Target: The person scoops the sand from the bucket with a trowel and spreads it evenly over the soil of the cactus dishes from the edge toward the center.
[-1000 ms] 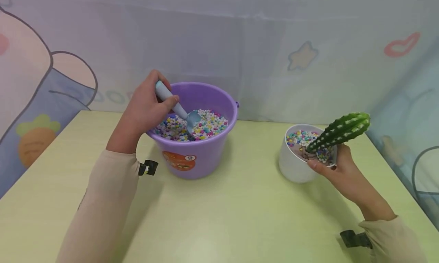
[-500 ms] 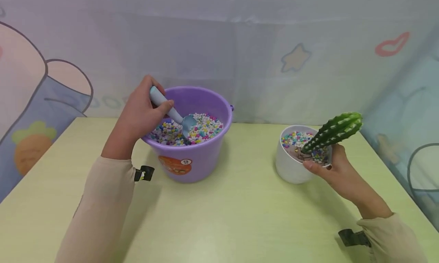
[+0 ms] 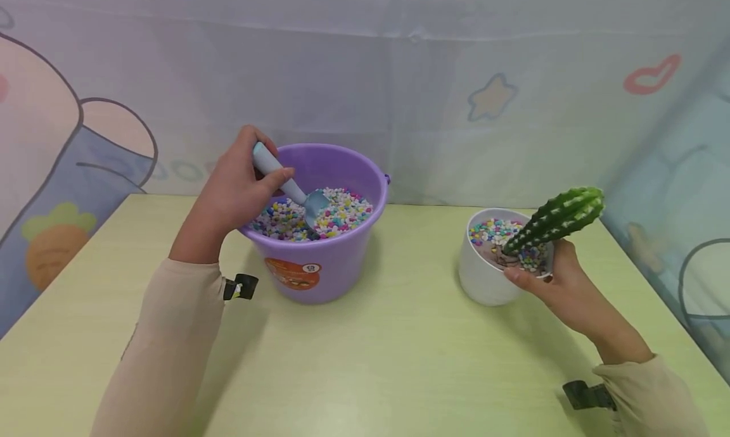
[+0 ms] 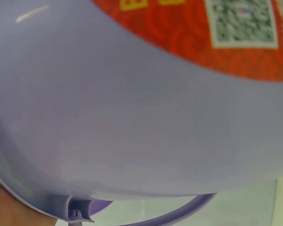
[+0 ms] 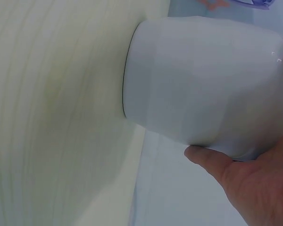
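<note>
My left hand grips the handle of a light blue scoop over the purple bucket. The scoop's head dips into small multicoloured pebbles inside the bucket. At the right, my right hand holds the near right rim of a white pot, with the thumb at its front edge. A green cactus leans to the right out of the pot. Coloured pebbles cover part of the brown surface around its base. In the right wrist view the white pot stands on the table.
The pale yellow table reaches back to a printed cloth backdrop. The bucket's handle hangs at its far side in the left wrist view. Between bucket and pot lies a stretch of bare tabletop.
The head view has shifted slightly, so the scene sits a little lower and further left. Both hands keep their holds, and the scoop stays in the pebbles.
</note>
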Demonstrator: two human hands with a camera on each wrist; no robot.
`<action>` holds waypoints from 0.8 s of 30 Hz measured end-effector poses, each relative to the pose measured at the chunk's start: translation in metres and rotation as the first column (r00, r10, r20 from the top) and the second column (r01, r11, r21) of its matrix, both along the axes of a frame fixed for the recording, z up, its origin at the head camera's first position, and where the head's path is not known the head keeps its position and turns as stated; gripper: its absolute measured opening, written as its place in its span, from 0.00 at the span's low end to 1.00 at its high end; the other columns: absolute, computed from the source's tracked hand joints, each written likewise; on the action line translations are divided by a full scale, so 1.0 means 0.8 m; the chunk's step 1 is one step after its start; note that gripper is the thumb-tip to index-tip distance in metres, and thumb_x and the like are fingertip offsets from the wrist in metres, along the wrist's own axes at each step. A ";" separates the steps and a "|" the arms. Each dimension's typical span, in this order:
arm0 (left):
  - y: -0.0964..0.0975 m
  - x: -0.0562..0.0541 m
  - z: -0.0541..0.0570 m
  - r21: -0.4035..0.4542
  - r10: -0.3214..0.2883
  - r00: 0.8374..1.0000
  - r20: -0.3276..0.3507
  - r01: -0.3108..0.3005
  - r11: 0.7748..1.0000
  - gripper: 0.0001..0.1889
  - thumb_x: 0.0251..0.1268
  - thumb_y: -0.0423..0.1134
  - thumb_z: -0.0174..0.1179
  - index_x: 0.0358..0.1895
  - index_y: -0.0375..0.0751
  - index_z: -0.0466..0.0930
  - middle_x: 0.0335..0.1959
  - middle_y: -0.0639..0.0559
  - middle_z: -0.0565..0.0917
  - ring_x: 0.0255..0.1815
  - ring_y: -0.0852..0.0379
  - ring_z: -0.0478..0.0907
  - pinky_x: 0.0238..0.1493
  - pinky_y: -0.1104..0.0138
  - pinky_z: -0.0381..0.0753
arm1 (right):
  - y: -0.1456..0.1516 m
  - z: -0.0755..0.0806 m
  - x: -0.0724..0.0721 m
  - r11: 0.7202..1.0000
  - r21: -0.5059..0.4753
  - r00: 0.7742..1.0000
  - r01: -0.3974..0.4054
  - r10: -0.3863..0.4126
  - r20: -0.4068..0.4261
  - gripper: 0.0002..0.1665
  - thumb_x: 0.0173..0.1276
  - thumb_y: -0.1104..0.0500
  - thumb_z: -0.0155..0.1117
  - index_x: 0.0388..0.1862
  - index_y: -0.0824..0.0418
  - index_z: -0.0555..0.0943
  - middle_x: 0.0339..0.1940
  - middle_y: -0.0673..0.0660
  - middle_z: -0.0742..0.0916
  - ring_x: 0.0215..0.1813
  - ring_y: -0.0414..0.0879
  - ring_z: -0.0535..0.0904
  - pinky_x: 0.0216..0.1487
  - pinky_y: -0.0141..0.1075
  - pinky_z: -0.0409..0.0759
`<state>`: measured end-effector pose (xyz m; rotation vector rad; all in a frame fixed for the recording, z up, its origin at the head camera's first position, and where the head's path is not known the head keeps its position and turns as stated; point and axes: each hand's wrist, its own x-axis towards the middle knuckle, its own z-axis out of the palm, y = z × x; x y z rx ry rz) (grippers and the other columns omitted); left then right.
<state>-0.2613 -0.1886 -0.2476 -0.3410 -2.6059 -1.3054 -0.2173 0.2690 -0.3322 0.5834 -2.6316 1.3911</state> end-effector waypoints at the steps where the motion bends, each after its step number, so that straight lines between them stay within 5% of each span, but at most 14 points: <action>1: 0.001 0.000 0.000 -0.002 -0.001 1.000 0.002 0.001 1.000 0.17 0.72 0.36 0.59 0.51 0.37 0.59 0.38 0.37 0.78 0.36 0.48 0.83 0.42 0.60 0.84 | 0.000 0.000 0.000 1.000 -0.001 1.000 -0.001 0.001 -0.006 0.39 0.68 0.67 0.64 0.72 0.64 0.56 0.62 0.59 0.70 0.58 0.44 0.72 0.47 0.25 0.76; 24: 0.003 -0.003 0.007 0.032 0.007 0.998 0.065 -0.009 0.999 0.18 0.73 0.36 0.56 0.53 0.35 0.57 0.42 0.34 0.73 0.42 0.40 0.84 0.42 0.60 0.85 | 0.001 -0.003 -0.003 1.000 0.017 0.999 -0.010 0.010 -0.033 0.41 0.67 0.68 0.64 0.73 0.64 0.54 0.63 0.60 0.68 0.59 0.43 0.70 0.48 0.23 0.74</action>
